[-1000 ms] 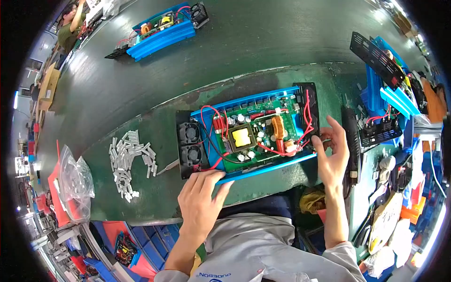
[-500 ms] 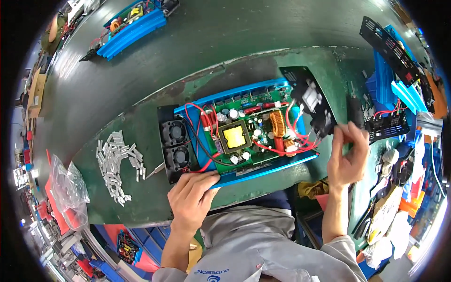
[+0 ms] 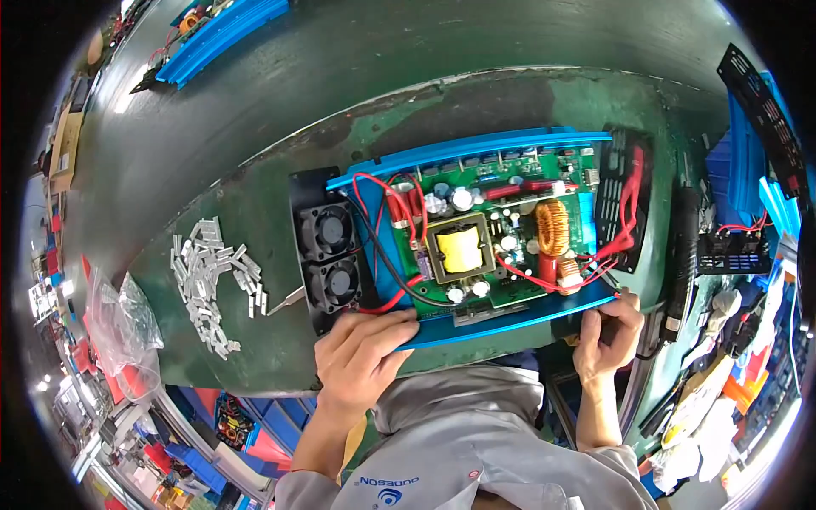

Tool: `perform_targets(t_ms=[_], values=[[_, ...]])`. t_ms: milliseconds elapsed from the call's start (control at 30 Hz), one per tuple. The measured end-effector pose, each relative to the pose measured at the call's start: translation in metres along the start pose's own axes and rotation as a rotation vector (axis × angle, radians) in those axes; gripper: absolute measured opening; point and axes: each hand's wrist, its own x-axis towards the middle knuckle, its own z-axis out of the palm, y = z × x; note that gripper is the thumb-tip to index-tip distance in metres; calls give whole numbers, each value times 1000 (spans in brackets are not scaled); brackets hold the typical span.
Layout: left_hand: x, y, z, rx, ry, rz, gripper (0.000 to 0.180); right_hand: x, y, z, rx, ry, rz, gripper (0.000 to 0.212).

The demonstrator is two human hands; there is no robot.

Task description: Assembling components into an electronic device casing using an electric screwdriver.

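In front of me lies a blue metal housing (image 3: 518, 330), with a green circuit board (image 3: 518, 217) inside. On the board are a yellow-topped transformer (image 3: 459, 252) and a copper toroid coil (image 3: 552, 228). My left hand (image 3: 361, 350) grips the near-left corner, thumb below and fingers over the rim. At the near-right corner, my right hand (image 3: 610, 338) pinches the housing's edge. A black fan panel (image 3: 312, 191) with two fans stands at the left end. Beyond the right end lies a slotted black end panel (image 3: 614, 212), red wires (image 3: 629, 208) running across it.
Left of the fans is a pile of small silver metal pieces (image 3: 204, 280), near a thin metal tool tip (image 3: 289, 299). A black cylindrical tool (image 3: 682, 255) lies at right. Other blue housings (image 3: 225, 42) sit far left and far right. Clear plastic bags (image 3: 127, 331) hang at the left edge.
My right hand has let go of the black end panel and moved down to the housing's near-right corner. That panel, tilted before, now lies flatter. My left hand keeps its grip.
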Motion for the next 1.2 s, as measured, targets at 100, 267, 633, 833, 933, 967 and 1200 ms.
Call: perform_targets(t_ms=[100,267,633,833,933,967,1200], values=[[2,2,0,17,0,0,31,-4,2,4,145,68,133,48],[-3,6,-3,36,43,24,39,-4,1,11,165,169,138,44],[-29,-40,-64,410,270,-343,27,27,-56,4,368,27,-330,29],[-42,-58,-79,444,209,-120,17,46,-112,28,185,-303,-536,31],[-54,-65,-95,308,418,-100,11,54,-136,45,177,-366,-585,33],[-64,-68,-99,198,552,-139,9,57,-146,50,186,-394,-582,31],[-118,-89,-101,-826,849,-445,14,92,-219,129,193,-600,-685,19]])
